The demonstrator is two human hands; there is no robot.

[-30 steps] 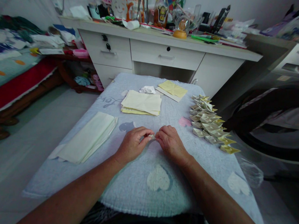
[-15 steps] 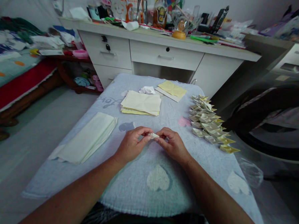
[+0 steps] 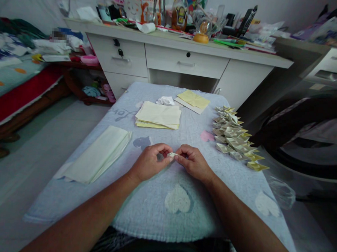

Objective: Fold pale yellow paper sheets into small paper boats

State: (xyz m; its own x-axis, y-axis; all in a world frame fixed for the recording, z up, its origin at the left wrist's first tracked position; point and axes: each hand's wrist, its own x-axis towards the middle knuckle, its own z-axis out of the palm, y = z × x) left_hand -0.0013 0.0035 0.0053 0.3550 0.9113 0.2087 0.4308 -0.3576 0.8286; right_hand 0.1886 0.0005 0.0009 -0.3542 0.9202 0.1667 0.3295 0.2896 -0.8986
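As hands [image 3: 152,162] [image 3: 193,161] pinch paper [image 3: 172,154], cloth script [image 3: 125,115], jar label [image 3: 181,16] (illegible)

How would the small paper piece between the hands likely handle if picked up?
The small paper piece would probably feel light, being tiny and pinched in the fingertips of the left hand and right hand. It may crush under a hard grip, since it looks like thin paper. Its apparent folds might make it stiffer than the flat sheets beyond.

The right fingers [image 3: 187,149] have turned since a second ago, bringing the thumb [image 3: 183,161] into view.
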